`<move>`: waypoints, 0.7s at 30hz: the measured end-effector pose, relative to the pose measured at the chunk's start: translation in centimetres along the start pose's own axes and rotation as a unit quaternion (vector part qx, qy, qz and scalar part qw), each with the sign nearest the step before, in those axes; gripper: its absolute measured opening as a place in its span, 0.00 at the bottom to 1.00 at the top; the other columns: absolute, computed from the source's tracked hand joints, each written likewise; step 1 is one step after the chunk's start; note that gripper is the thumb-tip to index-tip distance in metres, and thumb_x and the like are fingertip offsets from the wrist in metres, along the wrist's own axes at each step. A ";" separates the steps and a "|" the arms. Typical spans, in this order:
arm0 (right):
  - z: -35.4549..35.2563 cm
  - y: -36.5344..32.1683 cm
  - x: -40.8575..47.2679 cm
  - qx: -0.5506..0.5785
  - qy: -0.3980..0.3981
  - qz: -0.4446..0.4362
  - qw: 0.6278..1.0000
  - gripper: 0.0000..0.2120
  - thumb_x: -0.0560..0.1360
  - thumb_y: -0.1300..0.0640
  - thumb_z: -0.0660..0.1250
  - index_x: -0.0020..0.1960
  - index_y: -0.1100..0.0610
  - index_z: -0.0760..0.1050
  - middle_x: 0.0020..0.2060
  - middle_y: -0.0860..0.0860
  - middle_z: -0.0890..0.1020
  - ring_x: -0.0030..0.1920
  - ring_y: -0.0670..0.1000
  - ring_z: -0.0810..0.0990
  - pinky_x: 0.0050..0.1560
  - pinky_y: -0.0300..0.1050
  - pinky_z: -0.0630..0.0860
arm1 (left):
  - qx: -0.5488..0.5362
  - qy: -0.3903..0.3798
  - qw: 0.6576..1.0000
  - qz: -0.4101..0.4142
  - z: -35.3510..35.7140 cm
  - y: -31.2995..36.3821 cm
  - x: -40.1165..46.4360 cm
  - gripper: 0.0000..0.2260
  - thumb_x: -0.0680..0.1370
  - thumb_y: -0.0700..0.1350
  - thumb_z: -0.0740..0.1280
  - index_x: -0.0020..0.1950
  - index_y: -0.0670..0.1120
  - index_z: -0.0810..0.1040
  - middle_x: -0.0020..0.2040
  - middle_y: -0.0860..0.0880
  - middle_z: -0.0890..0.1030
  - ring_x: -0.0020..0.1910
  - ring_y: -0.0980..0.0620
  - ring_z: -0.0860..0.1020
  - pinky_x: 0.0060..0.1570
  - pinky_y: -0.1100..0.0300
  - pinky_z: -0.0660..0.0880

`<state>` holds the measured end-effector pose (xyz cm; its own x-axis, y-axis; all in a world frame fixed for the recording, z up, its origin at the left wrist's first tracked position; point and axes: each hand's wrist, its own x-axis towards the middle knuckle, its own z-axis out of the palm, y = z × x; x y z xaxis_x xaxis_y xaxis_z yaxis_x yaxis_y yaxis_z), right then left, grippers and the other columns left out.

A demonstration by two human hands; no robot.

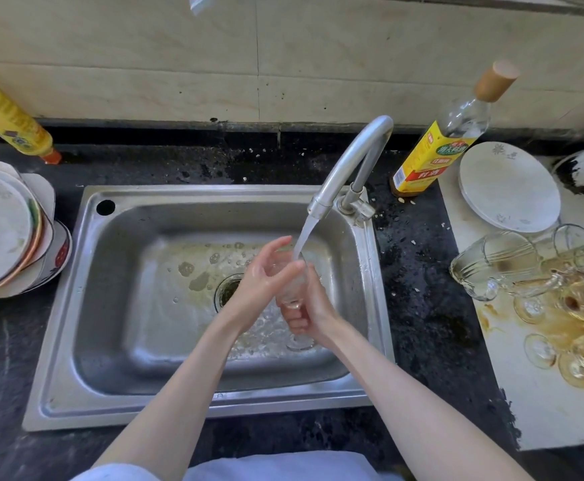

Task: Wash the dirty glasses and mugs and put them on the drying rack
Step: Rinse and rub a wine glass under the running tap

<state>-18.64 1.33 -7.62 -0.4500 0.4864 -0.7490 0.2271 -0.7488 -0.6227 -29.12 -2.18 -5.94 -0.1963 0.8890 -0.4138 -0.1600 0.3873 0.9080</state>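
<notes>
Clear glass; steel-grey sink; plate white, perhaps floral.

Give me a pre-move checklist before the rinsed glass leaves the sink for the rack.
1. Grip: right hand is curled round the clear stemmed glass low down; ok.
2. Left hand rests on the bowl with fairly straight fingers; ok.
3. Water from the curved steel tap falls into the glass; ok.
4. Glass clean inside: water and glare hide it; cannot tell.
5. Drying rack: none identifiable in view; cannot tell.
6. Remaining work: stained clear glasses lie heaped on the white board to the right; not ok.
</notes>
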 end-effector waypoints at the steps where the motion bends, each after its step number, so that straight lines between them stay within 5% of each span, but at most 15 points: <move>1: 0.0 0.2 0.1 -0.003 0.006 -0.023 1.000 0.34 0.78 0.34 0.40 0.40 0.53 0.78 0.22 0.49 0.68 0.19 0.46 0.61 0.21 0.36 0.55 | 0.003 -0.007 1.000 0.000 -0.1 -0.1 0.0 0.24 0.72 0.51 0.71 0.66 0.59 0.69 0.59 0.52 0.78 0.56 0.58 0.78 0.53 0.60 0.76; 5: 0.3 0.1 0.2 0.009 0.045 -0.072 0.996 0.30 0.81 0.40 0.40 0.45 0.49 0.78 0.33 0.49 0.78 0.26 0.45 0.67 0.27 0.39 0.61 | 0.041 -0.001 0.999 0.031 0.2 -0.1 -0.4 0.30 0.73 0.45 0.72 0.72 0.54 0.64 0.60 0.51 0.76 0.58 0.57 0.77 0.52 0.63 0.77; 11: 0.3 -0.3 0.0 0.074 0.032 -0.124 0.989 0.29 0.83 0.45 0.41 0.39 0.50 0.78 0.24 0.45 0.74 0.28 0.45 0.62 0.29 0.40 0.57 | 0.054 -0.041 0.996 0.062 0.0 0.8 -0.7 0.34 0.70 0.39 0.74 0.72 0.52 0.62 0.62 0.52 0.74 0.51 0.58 0.79 0.47 0.56 0.80; 13: 0.2 -0.4 0.2 0.064 0.027 -0.129 0.989 0.30 0.82 0.44 0.41 0.40 0.50 0.79 0.25 0.47 0.73 0.27 0.45 0.62 0.28 0.39 0.56 | 0.077 -0.047 0.994 0.068 -0.5 0.7 -0.8 0.32 0.70 0.39 0.74 0.70 0.52 0.65 0.62 0.53 0.74 0.53 0.59 0.79 0.46 0.62 0.79; 18: -0.2 0.0 0.3 -0.042 0.037 -0.161 0.985 0.24 0.81 0.43 0.47 0.46 0.48 0.80 0.29 0.43 0.79 0.30 0.46 0.71 0.31 0.38 0.64 | 0.088 0.077 0.991 0.062 -0.7 1.0 -0.9 0.24 0.69 0.46 0.74 0.63 0.49 0.73 0.55 0.56 0.79 0.52 0.60 0.77 0.45 0.74 0.73; 21: -0.3 0.2 -0.3 -0.089 0.033 -0.169 0.981 0.13 0.82 0.47 0.50 0.53 0.48 0.73 0.37 0.45 0.78 0.36 0.47 0.75 0.30 0.33 0.65 | 0.083 0.112 0.990 0.022 -1.2 1.1 -0.7 0.22 0.70 0.53 0.73 0.62 0.52 0.75 0.50 0.57 0.82 0.46 0.55 0.79 0.49 0.67 0.74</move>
<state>-18.18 1.16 -7.61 -0.4692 0.7257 -0.5032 0.2258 -0.4522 -0.8628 -30.30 -2.71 -4.75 -0.4124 0.8365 -0.3607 0.0103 0.4002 0.9164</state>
